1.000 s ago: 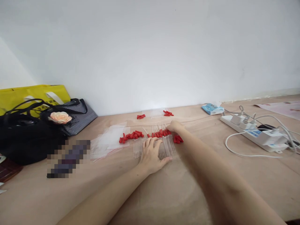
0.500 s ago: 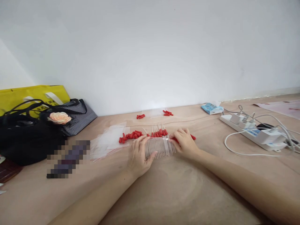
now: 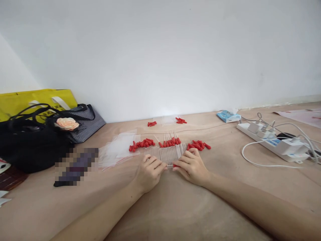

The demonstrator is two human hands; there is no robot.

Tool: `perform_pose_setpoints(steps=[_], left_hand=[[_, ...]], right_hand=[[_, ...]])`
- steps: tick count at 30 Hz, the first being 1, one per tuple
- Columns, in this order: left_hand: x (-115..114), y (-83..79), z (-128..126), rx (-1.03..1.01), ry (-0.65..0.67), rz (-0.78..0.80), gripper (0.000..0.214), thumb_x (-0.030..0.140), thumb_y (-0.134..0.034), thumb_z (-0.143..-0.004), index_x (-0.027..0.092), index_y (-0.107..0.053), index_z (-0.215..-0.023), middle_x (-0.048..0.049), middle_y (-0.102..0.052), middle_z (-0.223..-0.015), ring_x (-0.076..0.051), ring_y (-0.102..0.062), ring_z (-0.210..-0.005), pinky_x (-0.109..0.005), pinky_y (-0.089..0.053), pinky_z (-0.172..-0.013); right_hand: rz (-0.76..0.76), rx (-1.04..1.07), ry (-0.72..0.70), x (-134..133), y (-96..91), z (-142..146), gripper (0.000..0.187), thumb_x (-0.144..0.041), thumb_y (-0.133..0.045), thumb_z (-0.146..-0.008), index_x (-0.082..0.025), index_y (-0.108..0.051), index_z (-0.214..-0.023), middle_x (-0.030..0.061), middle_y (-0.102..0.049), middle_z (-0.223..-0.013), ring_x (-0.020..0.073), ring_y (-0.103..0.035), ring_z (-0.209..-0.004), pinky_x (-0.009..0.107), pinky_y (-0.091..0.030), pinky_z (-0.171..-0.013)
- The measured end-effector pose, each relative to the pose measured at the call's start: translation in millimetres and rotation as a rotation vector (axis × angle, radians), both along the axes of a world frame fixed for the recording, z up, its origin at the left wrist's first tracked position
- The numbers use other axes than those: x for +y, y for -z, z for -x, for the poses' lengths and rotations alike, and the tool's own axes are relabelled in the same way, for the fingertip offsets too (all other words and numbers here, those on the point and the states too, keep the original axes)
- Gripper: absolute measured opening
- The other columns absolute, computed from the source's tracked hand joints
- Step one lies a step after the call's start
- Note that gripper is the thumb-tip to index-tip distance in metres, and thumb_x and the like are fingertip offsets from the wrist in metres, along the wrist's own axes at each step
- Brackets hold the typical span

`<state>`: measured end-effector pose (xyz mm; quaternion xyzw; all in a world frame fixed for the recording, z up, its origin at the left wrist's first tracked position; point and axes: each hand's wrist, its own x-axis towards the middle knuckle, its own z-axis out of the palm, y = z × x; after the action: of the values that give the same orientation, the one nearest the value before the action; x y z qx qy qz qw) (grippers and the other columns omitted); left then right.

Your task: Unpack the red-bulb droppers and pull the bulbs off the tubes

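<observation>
A row of clear glass tubes (image 3: 168, 153) lies on the tan surface in front of me, with red rubber bulbs (image 3: 142, 143) heaped at its far left, more red bulbs (image 3: 198, 145) at its far right, and capped tubes (image 3: 170, 142) behind it. My left hand (image 3: 149, 171) is curled, its fingertips pinching the near end of a tube. Facing it, my right hand (image 3: 191, 164) pinches a small red bulb (image 3: 175, 165) at the same spot. The two hands almost touch.
Clear plastic bags (image 3: 117, 148) lie left of the tubes. A black bag (image 3: 27, 144), a striped bag (image 3: 84, 124) and a yellow bag (image 3: 37, 100) sit far left. A power strip (image 3: 273, 143) with chargers and cables is at the right, beside a blue tissue pack (image 3: 227, 116).
My right hand pulled back from the far red bulbs with one bulb. My left hand lifted off the tubes and curled onto one tube's end; both hands came together near me.
</observation>
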<state>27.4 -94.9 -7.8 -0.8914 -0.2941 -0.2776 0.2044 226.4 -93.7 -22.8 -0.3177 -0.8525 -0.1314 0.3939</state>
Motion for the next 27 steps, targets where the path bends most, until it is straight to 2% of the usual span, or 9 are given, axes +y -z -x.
perform_pose_setpoints(steps=[4,11,22,27], left_hand=[[-3,-2.4,0,-0.009,-0.009,-0.022,0.019,0.017,-0.043,-0.083,0.017,-0.057,-0.071,0.0006,-0.058,-0.060,-0.012,-0.047,-0.060,-0.030,-0.030,-0.065],[-4,-0.8,0,-0.056,0.062,-0.063,0.019,0.016,-0.042,-0.083,0.016,-0.055,-0.070,0.0015,-0.057,-0.058,-0.011,-0.045,-0.058,-0.030,-0.030,-0.066],[-7,-2.1,-2,-0.069,0.102,-0.061,0.021,0.014,-0.039,-0.084,0.016,-0.055,-0.071,0.0015,-0.058,-0.060,-0.011,-0.048,-0.060,-0.030,-0.030,-0.066],[-4,-1.2,5,-0.088,0.101,-0.039,0.022,0.012,-0.038,-0.084,0.016,-0.055,-0.072,0.0006,-0.059,-0.061,-0.012,-0.049,-0.062,-0.030,-0.032,-0.065]], right_hand=[[-0.061,-0.004,0.009,-1,-0.7,-2,0.020,-0.032,-0.050,-0.081,-0.020,-0.064,-0.074,-0.0011,-0.058,-0.056,0.0114,-0.042,-0.062,0.033,-0.024,-0.073],[-0.121,-0.040,-0.031,-4,-0.5,-6,0.022,-0.032,-0.049,-0.082,-0.019,-0.064,-0.071,-0.0023,-0.054,-0.050,0.0109,-0.040,-0.060,0.035,-0.023,-0.077],[-0.169,-0.137,-0.074,-5,-3.7,-10,0.031,-0.029,-0.045,-0.085,-0.016,-0.054,-0.058,-0.0030,-0.049,-0.050,0.0094,-0.037,-0.059,0.034,-0.022,-0.077],[-0.148,-0.182,-0.124,-1,-1.9,-18,0.028,-0.025,-0.043,-0.085,-0.016,-0.053,-0.060,-0.0030,-0.048,-0.052,0.0101,-0.038,-0.061,0.034,-0.023,-0.077]])
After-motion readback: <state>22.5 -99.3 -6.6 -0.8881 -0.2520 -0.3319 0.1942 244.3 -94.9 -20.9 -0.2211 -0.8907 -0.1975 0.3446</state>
